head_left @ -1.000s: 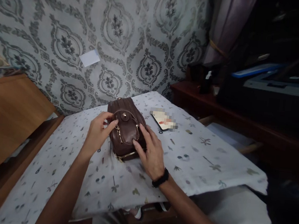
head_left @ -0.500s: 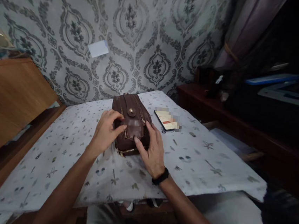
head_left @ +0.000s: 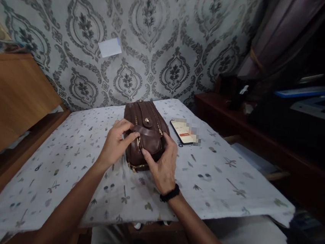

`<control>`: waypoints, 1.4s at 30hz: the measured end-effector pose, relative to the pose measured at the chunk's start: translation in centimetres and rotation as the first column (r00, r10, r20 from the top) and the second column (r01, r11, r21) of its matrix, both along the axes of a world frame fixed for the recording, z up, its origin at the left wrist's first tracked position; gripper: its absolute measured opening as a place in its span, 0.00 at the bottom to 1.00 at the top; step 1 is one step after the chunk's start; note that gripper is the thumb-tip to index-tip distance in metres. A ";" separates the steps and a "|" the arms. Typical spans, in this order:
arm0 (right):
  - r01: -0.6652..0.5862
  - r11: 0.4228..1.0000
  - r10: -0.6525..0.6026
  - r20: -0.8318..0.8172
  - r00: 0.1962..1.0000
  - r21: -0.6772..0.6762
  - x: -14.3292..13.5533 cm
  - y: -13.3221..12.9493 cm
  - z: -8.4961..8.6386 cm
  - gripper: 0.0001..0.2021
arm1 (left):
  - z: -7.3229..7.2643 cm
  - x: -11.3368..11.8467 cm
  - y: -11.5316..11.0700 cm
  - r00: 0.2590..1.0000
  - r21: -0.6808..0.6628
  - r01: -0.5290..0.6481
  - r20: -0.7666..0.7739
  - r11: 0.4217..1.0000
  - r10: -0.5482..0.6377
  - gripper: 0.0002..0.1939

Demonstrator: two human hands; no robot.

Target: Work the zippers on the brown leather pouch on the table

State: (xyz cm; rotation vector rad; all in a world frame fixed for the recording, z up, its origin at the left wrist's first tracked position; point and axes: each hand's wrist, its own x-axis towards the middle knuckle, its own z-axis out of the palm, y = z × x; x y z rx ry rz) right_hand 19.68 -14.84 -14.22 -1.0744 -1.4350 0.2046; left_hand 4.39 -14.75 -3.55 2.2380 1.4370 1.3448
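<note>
A brown leather bag (head_left: 151,141) with gold zips and a round gold stud lies on the cloth-covered table. At the left edge of its front pocket, my left hand (head_left: 116,142) pinches the leather beside a gold zip (head_left: 138,140) between thumb and forefinger. My right hand (head_left: 164,162) grips the same pocket from the right, its thumb by the lower end of that zip and its fingers against the bag's right side. A black band circles my right wrist. Whatever is inside the bag is hidden.
A phone (head_left: 182,131) with a lit, partly blurred screen lies right of the bag on the patterned white cloth (head_left: 216,188). A wooden panel (head_left: 12,100) stands at the left, and dark red furniture (head_left: 226,116) at the right. Patterned wallpaper (head_left: 128,63) rises behind.
My right thumb has moved left across the pocket to the zip. The pocket's leather now bunches between my hands, and more of its left zip shows. The view has shifted slightly.
</note>
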 end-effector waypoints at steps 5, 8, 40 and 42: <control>0.008 1.000 -0.008 0.001 1.000 0.028 0.0 0.2 -0.3 0.36 | -0.5 0.1 -0.3 0.993 -0.012 -0.022 0.115 1.000 0.024 0.04; 0.006 1.000 -0.006 0.000 1.000 0.029 0.0 0.2 -0.2 0.36 | -0.7 0.5 -0.9 0.995 0.062 -0.065 0.085 0.996 0.060 0.05; -0.083 0.997 0.083 -0.033 0.996 0.004 0.7 -0.2 0.0 0.34 | -4.1 0.3 -3.1 0.982 0.440 -0.012 -0.166 0.898 0.095 0.11; -0.102 0.995 0.102 -0.049 0.994 0.004 0.8 -0.4 0.1 0.32 | -3.7 0.5 -3.1 0.977 0.431 -0.025 -0.182 0.902 0.113 0.09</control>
